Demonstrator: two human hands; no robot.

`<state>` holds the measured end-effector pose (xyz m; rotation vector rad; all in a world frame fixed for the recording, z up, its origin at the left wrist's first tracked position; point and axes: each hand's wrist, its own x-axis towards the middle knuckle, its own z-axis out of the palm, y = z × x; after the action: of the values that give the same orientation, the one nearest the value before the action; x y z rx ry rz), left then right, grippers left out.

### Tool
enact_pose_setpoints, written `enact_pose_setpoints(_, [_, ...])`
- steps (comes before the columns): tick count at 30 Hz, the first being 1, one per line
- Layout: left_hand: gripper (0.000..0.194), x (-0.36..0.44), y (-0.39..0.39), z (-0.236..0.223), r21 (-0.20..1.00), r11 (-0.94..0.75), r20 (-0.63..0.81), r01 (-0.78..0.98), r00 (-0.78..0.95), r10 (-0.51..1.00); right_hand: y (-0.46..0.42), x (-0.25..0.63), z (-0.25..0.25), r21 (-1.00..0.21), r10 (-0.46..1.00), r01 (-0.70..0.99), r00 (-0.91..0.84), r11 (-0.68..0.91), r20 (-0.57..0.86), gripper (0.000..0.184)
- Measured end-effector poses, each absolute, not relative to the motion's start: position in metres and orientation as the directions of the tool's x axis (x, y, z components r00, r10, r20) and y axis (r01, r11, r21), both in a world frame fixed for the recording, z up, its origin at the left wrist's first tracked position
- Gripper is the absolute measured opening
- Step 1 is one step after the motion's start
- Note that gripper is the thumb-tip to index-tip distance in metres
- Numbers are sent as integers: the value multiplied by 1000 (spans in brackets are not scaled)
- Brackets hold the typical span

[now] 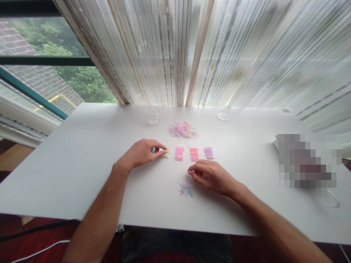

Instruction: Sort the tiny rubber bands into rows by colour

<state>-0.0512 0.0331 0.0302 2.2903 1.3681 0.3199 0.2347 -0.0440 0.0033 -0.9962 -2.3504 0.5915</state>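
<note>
A loose heap of small pastel loops [182,130] lies at the middle of the white table [82,153]. In front of it stand sorted rows: a pale yellow one [167,152], two pink ones [179,153] [194,153] and a purple one [208,153]. My left hand [142,152] rests on the table with fingertips pinched at the yellow row; a blue bit shows between the fingers. My right hand [210,175] lies curled just below the pink rows, fingertips together on the tabletop. A small blue and pink cluster [186,190] sits beside that hand.
A clear glass cup [153,115] stands at the back, left of the heap, and a clear lid [223,115] to the right. A blurred-out object [307,160] lies at the right, with another clear lid [329,199] in front of it. Striped curtains hang behind.
</note>
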Motion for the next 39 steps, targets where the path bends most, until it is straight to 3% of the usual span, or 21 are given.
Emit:
enact_pose_setpoints(10, [32, -44, 31, 29, 477, -425, -33, 769, 499, 866, -44, 235, 3, -562, 750, 530, -598, 634, 283, 17])
enact_pose_setpoints(18, [35, -45, 34, 26, 442, -464, 61, 767, 491, 869, -44, 235, 2, -558, 748, 533, -604, 636, 276, 17])
enact_pose_setpoints(39, [34, -49, 35, 24, 391, -427, 15, 815, 458, 889, -44, 235, 1, -558, 749, 538, -607, 632, 264, 19])
